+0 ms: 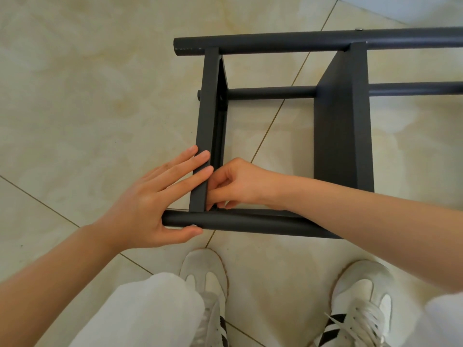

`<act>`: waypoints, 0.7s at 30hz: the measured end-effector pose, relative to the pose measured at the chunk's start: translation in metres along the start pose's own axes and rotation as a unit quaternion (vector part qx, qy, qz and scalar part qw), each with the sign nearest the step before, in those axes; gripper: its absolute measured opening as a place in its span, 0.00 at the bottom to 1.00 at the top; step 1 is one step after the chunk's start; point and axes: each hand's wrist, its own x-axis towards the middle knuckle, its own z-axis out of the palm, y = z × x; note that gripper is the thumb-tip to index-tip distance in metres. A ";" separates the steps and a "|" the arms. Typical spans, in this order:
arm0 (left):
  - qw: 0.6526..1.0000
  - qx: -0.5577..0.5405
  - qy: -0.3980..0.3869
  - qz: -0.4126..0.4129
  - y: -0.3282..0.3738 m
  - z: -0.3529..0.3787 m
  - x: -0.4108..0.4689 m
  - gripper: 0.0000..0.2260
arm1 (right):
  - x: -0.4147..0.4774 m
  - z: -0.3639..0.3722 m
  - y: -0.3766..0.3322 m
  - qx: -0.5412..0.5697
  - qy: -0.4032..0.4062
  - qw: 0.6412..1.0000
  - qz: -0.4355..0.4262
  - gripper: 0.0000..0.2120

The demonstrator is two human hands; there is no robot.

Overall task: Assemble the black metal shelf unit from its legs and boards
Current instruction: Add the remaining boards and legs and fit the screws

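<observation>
The black metal shelf unit lies on its side on the tiled floor. Its near leg runs left to right just in front of my shoes. The end board stands on edge between the near leg and the far leg. A second board stands further right. My left hand lies flat with straight fingers pressing on the end board, thumb under the near leg's end. My right hand reaches inside the corner where board meets leg, fingers curled and pinching something small that is hidden there.
A third leg runs lower down between the boards. A screw head shows on the far leg. My two white shoes stand close to the near leg. A pale wall base is at the top right.
</observation>
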 end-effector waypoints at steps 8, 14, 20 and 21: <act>0.998 0.036 0.026 0.043 -0.004 0.002 0.000 0.31 | 0.001 -0.002 0.001 0.016 0.010 1.000 0.016 0.04; 0.998 0.034 0.031 0.050 -0.004 0.003 0.000 0.30 | 0.005 0.002 0.002 0.077 -0.035 0.992 0.097 0.05; 0.998 0.026 0.030 0.046 -0.004 0.002 0.000 0.30 | 0.011 -0.001 0.005 0.124 -0.078 0.979 0.143 0.09; 0.998 0.025 0.030 0.044 -0.004 0.003 -0.001 0.30 | 0.010 -0.002 0.005 0.137 -0.091 0.975 0.148 0.06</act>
